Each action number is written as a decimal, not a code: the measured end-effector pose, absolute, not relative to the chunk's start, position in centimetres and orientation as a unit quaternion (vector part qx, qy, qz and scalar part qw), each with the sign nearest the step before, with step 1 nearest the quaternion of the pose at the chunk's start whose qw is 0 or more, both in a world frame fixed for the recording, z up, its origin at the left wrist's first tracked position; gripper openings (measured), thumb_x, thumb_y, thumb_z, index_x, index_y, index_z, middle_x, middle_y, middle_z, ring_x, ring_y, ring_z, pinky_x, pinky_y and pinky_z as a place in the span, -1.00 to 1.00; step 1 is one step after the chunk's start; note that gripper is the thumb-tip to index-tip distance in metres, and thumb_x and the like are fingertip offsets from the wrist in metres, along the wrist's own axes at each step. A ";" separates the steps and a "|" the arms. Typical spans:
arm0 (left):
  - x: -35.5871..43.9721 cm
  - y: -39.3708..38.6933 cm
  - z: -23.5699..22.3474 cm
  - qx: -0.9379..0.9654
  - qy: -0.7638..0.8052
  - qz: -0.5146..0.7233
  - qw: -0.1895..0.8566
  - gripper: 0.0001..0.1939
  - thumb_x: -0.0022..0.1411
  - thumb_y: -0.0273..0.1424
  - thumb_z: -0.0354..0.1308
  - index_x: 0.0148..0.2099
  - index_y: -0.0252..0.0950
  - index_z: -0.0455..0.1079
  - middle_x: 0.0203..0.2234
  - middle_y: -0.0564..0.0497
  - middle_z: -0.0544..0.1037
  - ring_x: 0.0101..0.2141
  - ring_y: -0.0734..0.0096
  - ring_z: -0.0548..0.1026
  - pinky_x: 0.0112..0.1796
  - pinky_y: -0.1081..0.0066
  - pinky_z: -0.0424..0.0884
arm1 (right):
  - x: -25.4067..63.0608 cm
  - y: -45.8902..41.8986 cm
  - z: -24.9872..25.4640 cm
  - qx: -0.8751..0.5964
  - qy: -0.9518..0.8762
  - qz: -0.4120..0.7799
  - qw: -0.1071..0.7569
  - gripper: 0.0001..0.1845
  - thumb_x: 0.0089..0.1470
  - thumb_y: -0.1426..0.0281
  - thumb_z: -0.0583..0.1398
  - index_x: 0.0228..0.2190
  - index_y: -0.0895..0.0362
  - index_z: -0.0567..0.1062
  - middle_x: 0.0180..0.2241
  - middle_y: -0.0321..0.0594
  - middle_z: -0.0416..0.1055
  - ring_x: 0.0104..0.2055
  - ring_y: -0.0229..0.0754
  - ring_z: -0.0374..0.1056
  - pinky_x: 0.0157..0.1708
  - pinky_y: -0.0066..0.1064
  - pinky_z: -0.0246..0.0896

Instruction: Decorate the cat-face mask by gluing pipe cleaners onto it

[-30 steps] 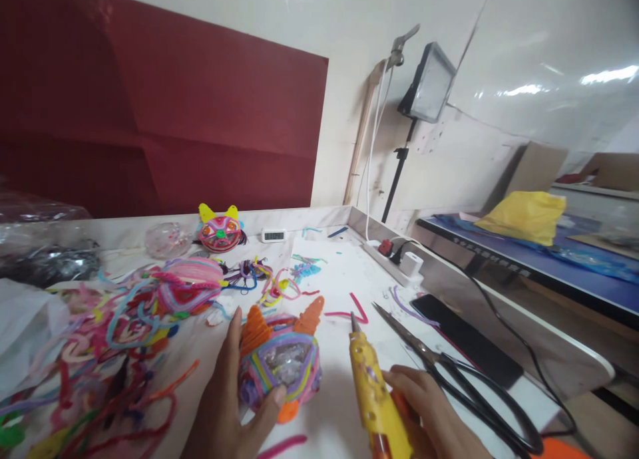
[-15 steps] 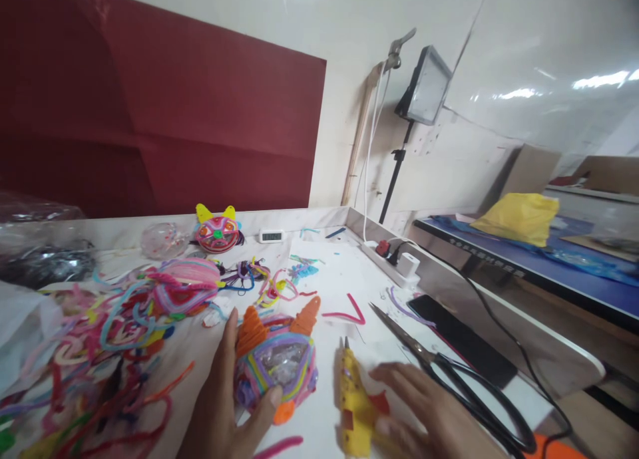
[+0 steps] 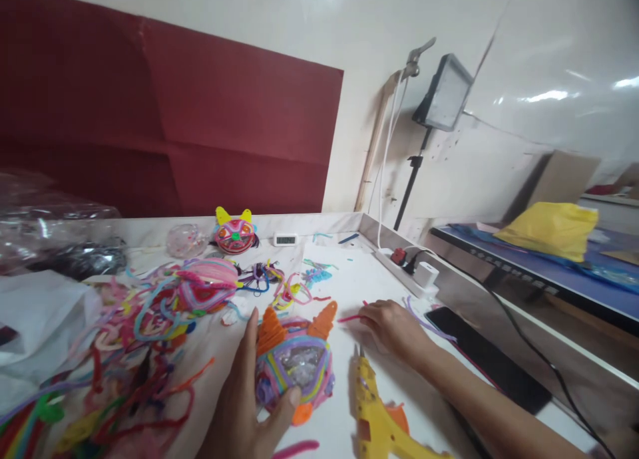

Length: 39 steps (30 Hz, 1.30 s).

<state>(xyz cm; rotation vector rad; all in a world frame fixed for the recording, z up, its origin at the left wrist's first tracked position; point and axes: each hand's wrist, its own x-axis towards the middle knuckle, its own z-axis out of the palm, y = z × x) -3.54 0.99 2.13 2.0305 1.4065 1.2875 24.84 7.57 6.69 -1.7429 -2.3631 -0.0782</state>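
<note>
My left hand [image 3: 247,396] grips a round craft ball [image 3: 295,364] wrapped in purple, pink and yellow pipe cleaners, with two orange ears on top. It rests on the white table [image 3: 349,283]. My right hand [image 3: 392,326] reaches forward over the table and its fingertips pinch a bent pink pipe cleaner [image 3: 348,318]. A yellow glue gun [image 3: 375,419] lies on the table between my arms, nozzle pointing away from me, and no hand touches it.
A heap of coloured pipe cleaners [image 3: 134,339] covers the left side. A finished cat-face ball [image 3: 234,234], a clear ball [image 3: 184,239] and a small clock [image 3: 285,239] stand at the back. A power strip [image 3: 407,266] and a black phone [image 3: 492,362] lie on the right.
My right hand put the glue gun down on the table, let go of it, and reached forward to the pink pipe cleaner. The left hand kept hold of the craft ball.
</note>
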 end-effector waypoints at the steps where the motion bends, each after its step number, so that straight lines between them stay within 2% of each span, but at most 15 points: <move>1: -3.5 1.0 2.0 0.719 0.493 0.455 0.180 -0.17 0.31 -0.40 0.05 0.45 -0.09 -0.34 0.42 -0.13 -0.02 0.36 0.00 -0.01 0.23 -0.02 0.18 | 25.1 7.5 7.0 -0.584 -0.804 -0.024 0.112 -0.78 0.25 0.50 0.13 -0.38 0.15 0.56 -0.40 -0.18 0.55 -0.31 -0.13 0.47 -0.25 -0.31 0.31; 3: -3.6 1.1 1.7 0.728 0.482 0.449 0.187 -0.12 0.28 -0.41 0.09 0.45 -0.08 -0.37 0.42 -0.14 -0.01 0.35 -0.01 0.01 0.22 0.00 0.21 | 25.5 6.8 8.0 -0.568 -0.808 -0.021 0.153 -0.72 0.28 0.47 0.06 -0.33 0.13 0.58 -0.37 -0.13 0.55 -0.31 -0.12 0.47 -0.28 -0.34 0.29; 6: -3.8 1.2 1.1 0.731 0.483 0.443 0.189 -0.04 0.23 -0.41 0.14 0.45 -0.07 -0.41 0.42 -0.18 -0.07 0.35 -0.06 0.01 0.20 -0.02 0.24 | 25.3 5.0 10.2 -0.533 -0.813 -0.018 0.235 -0.65 0.35 0.35 -0.01 -0.27 0.11 0.55 -0.37 -0.17 0.50 -0.40 -0.20 0.42 -0.38 -0.41 0.27; 8: -3.8 1.2 1.0 0.728 0.485 0.447 0.189 -0.02 0.20 -0.44 0.16 0.45 -0.08 -0.42 0.42 -0.20 -0.08 0.35 -0.07 0.00 0.20 -0.03 0.23 | 24.4 3.4 11.8 -0.483 -0.813 0.010 0.326 -0.72 0.31 0.27 0.08 -0.30 0.08 0.55 -0.46 -0.25 0.46 -0.49 -0.24 0.38 -0.47 -0.45 0.22; 10: -3.7 1.2 1.0 0.727 0.483 0.450 0.190 -0.01 0.19 -0.46 0.16 0.45 -0.09 -0.41 0.42 -0.22 -0.06 0.36 -0.05 0.00 0.21 -0.04 0.22 | 23.0 2.0 12.9 -0.459 -0.812 0.058 0.355 -0.78 0.30 0.29 0.12 -0.33 0.04 0.54 -0.45 -0.31 0.50 -0.47 -0.28 0.41 -0.46 -0.51 0.23; 13: -3.5 1.2 1.3 0.724 0.487 0.454 0.183 -0.03 0.20 -0.45 0.16 0.45 -0.09 -0.40 0.41 -0.24 -0.02 0.35 -0.05 0.04 0.22 -0.08 0.20 | 20.5 0.7 13.4 -0.452 -0.820 0.126 0.327 -0.80 0.29 0.33 0.13 -0.35 0.05 0.51 -0.47 -0.35 0.49 -0.50 -0.32 0.37 -0.50 -0.54 0.19; 16: -3.3 1.2 1.5 0.720 0.490 0.457 0.182 -0.04 0.20 -0.43 0.16 0.44 -0.10 -0.38 0.40 -0.25 0.00 0.35 -0.07 0.05 0.21 -0.11 0.20 | 18.5 0.6 13.1 -0.455 -0.831 0.139 0.289 -0.73 0.29 0.34 0.09 -0.43 0.10 0.46 -0.54 -0.36 0.41 -0.55 -0.32 0.28 -0.52 -0.52 0.10; 20: -3.2 1.1 1.7 0.721 0.480 0.461 0.193 -0.04 0.15 -0.49 0.17 0.43 -0.09 -0.31 0.38 -0.23 0.05 0.34 -0.05 0.08 0.21 -0.08 0.24 | 16.8 1.5 12.7 -0.455 -0.835 0.153 0.270 -0.75 0.27 0.38 0.08 -0.45 0.11 0.42 -0.57 -0.37 0.35 -0.57 -0.33 0.21 -0.55 -0.53 0.04; 25: -2.9 1.0 1.9 0.701 0.485 0.474 0.219 -0.08 0.08 -0.53 0.17 0.40 -0.12 -0.18 0.34 -0.21 0.16 0.31 -0.03 0.17 0.20 -0.09 0.26 | 16.1 2.2 12.9 -0.465 -0.834 0.159 0.251 -0.80 0.20 0.43 0.07 -0.43 0.11 0.44 -0.57 -0.34 0.37 -0.58 -0.31 0.21 -0.55 -0.52 0.05; 32: -2.0 0.6 2.5 0.634 0.521 0.512 0.253 -0.19 -0.03 -0.52 0.19 0.30 -0.19 0.11 0.20 -0.19 0.38 0.19 -0.04 0.36 0.14 -0.05 0.34 | 15.9 2.4 12.8 -0.477 -0.828 0.174 0.237 -0.81 0.12 0.48 0.09 -0.47 0.12 0.45 -0.61 -0.35 0.35 -0.60 -0.31 0.18 -0.59 -0.53 0.01; 39: -2.1 0.5 2.7 0.624 0.523 0.523 0.253 -0.32 -0.04 -0.48 0.17 0.19 -0.18 0.23 0.06 -0.13 0.49 0.06 0.04 0.48 0.04 0.06 0.44 | 15.5 2.4 12.7 -0.482 -0.829 0.156 0.237 -0.82 0.01 0.60 0.13 -0.48 0.13 0.48 -0.62 -0.38 0.35 -0.62 -0.34 0.18 -0.59 -0.55 0.01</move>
